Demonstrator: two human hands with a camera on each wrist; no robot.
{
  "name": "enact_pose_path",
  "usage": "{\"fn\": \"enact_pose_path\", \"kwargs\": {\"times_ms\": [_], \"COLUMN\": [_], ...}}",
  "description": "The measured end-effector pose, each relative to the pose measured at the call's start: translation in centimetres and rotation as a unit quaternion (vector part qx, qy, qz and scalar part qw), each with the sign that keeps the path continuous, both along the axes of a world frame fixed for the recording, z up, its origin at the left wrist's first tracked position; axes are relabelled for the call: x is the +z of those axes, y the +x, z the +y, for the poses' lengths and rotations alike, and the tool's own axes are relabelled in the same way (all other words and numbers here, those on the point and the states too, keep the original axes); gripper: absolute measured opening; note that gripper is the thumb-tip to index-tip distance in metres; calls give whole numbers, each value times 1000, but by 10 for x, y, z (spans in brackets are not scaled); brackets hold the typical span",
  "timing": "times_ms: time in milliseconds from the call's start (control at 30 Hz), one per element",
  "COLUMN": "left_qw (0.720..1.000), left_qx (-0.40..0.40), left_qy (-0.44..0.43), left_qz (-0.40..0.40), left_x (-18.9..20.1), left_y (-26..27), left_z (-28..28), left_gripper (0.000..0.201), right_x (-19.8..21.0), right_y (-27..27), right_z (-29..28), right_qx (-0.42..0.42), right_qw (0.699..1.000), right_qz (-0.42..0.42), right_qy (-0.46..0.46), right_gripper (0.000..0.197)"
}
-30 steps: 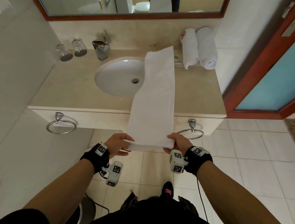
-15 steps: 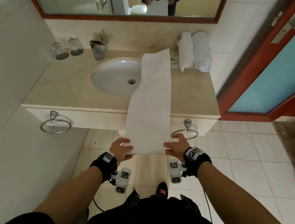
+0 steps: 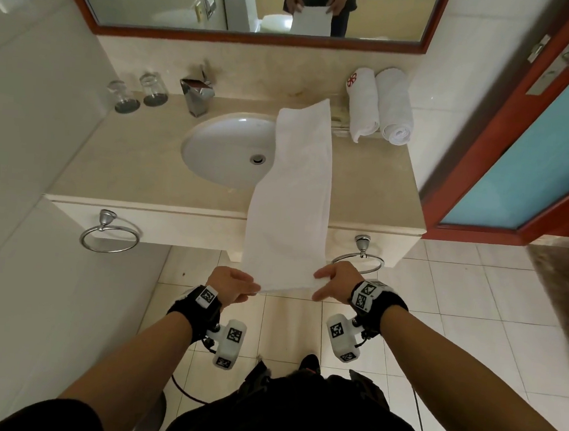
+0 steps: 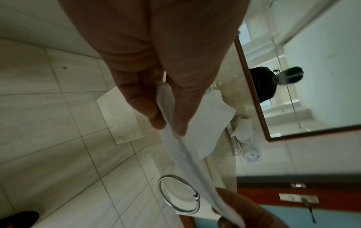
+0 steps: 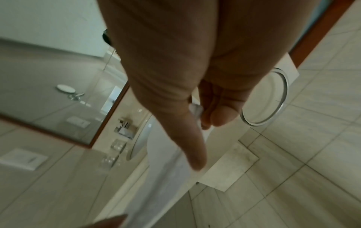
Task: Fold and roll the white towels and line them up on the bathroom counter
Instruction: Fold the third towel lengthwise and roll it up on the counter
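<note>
Towel (image 3: pixel 291 195) pulled farther off beige counter (image 3: pixel 115 166).

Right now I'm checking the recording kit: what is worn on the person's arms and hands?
The left hand and right hand are bare. Each wrist has a black strap carrying square black-and-white markers and a white camera block, also marked, with thin black cables. Black sleeves cover the upper arms.

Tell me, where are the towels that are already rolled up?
In the head view, the two rolled towels lie side by side at the back right corner of the counter, against the wall below the mirror, right of the sink.
</note>
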State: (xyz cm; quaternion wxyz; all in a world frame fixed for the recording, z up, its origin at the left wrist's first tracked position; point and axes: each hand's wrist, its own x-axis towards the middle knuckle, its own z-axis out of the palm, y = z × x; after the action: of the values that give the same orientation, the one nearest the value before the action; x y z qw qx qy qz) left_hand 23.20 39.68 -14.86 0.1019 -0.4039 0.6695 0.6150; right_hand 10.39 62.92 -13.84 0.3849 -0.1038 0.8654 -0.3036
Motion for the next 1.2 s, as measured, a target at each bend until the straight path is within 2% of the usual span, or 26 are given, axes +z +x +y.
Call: {"fn": "enact_pose_path", "kwargs": {"times_ms": [67,167,233,333,467,500,667,800,900,967,1033,1133,1200], "left_qw": [995,972,955,949,960,960,977,985,985,977,952,891,872], "left_qx": [-64,-139,-164,-167,-147,-151,-114,-63,-17,31,86,90,84], "left_qy": [-74,-180,-241,-266,-236,-233,-164,-119,-82,-62,-108,-253,-289], "left_qz": [-24,-53,-52,-24,22,31,74,109,150,199,274,365,385], "left_x": [2,0,1,7,10,14,37,49,69,93,128,175,183], "left_y": [-1,-2,-3,-7,-13,-17,-52,-92,-139,-175,-207,-245,-260], "left_z": [1,7,9,9,2,1,1,-6,-21,-35,-50,-67,-72], "left_gripper": [38,44,36,14,32,30,14,11,18,23,23,11,6], "right_x": [-4,-4,0,5,13,16,33,39,49,72,110,168,182], "right_y": [1,3,3,-2,-11,-15,-42,-81,-134,-170,-202,-234,-249], "right_z": [-2,-5,-7,-4,0,0,-11,-28,-48,-70,-92,-114,-118], "right_qx": [-6,-14,21,40,25,20,-28,-25,25,8,-47,-98,-84], "right_qw": [999,995,993,993,999,999,991,993,986,975,953,881,847], "right_qz": [49,95,113,112,45,44,131,111,164,218,270,376,413], "right_qy": [17,21,26,12,4,3,-20,-22,-6,-41,-126,-269,-326], "right_gripper": [49,30,21,18,10,10,24,8,7,13,21,21,20]}}
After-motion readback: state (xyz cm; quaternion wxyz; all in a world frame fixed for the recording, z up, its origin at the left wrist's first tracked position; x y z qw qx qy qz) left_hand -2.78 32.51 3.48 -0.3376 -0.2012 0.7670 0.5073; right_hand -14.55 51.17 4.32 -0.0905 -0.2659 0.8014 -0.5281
